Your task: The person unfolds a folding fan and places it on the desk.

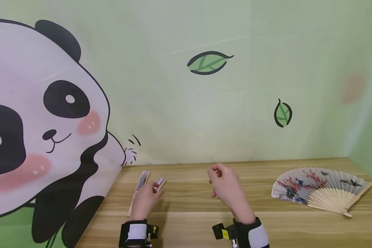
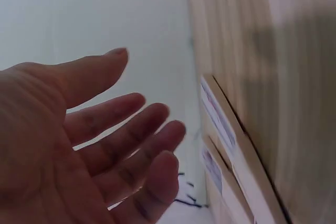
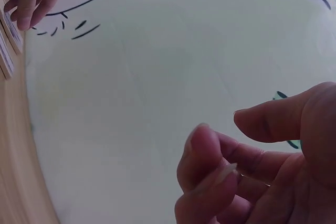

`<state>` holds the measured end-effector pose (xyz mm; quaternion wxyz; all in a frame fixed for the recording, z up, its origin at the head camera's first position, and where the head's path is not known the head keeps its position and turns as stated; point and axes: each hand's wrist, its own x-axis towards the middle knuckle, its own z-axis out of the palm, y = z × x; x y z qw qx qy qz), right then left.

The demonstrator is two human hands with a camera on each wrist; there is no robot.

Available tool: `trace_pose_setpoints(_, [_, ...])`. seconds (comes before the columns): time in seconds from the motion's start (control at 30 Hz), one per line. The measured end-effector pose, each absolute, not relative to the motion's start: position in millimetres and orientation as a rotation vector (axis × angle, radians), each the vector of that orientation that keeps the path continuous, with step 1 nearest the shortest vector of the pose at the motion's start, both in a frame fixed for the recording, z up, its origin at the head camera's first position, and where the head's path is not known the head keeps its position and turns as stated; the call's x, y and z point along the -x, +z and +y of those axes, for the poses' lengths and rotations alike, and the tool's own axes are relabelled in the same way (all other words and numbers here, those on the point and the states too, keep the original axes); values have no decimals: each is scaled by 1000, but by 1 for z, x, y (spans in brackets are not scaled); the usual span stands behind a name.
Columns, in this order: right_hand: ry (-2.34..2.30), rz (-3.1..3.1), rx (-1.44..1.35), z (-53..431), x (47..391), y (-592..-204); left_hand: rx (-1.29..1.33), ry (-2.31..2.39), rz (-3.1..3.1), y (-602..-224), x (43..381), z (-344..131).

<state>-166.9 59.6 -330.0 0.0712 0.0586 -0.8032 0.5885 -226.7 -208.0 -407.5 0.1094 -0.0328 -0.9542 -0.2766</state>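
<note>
My left hand (image 1: 145, 200) hovers over two folded fans at the left of the table, its fingers relaxed and slightly bent. One folded fan (image 1: 141, 181) lies lengthwise; the other folded fan (image 1: 161, 182) is partly hidden beneath the hand. In the left wrist view, the palm (image 2: 37, 150) faces the camera with nothing in it, and the printed end guards of the fans (image 2: 218, 114) lie beside each other. Over the middle of the table is my right hand (image 1: 228, 186), raised, holding nothing. Its fingers (image 3: 202, 156) hang loosely curled, thumb apart from them.
A spread fan (image 1: 292, 182) with painted blossoms and birds lies at the right of the wooden table (image 1: 192, 220). Behind stands a pale green backdrop (image 1: 161, 103) printed with a panda (image 1: 68, 144) and leaves. Each wrist wears a strapped camera band (image 1: 136, 231).
</note>
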Motion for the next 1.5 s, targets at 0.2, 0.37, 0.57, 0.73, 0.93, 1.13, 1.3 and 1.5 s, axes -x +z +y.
trace_pose_setpoints(0.2, [1818, -2448, -243, 35, 174, -342, 43, -698, -2903, -409, 221, -220])
trace_pose_setpoints(0.37, [1816, -2505, -347, 18, 174, -345, 25, -717, -2987, -413, 219, -216])
trace_pose_setpoints(0.57, [1813, -2512, -447, 4, 174, -351, -37, -694, -3041, -420, 218, -210])
trace_pose_setpoints(0.73, [1831, -2556, -490, -9, 180, -368, 20, -612, -3042, -424, 218, -205])
trace_pose_setpoints(0.93, [1807, -2633, -504, -27, 182, -388, 17, -596, -3022, -423, 218, -203])
trace_pose_setpoints(1.13, [1762, -2699, -504, -41, 185, -403, -32, -600, -2997, -423, 221, -205])
trace_pose_setpoints(1.3, [1736, -2714, -496, -47, 185, -413, -105, -613, -2938, -425, 224, -210])
trace_pose_setpoints(1.5, [1754, -2724, -493, -54, 185, -422, -202, -552, -2915, -429, 222, -221])
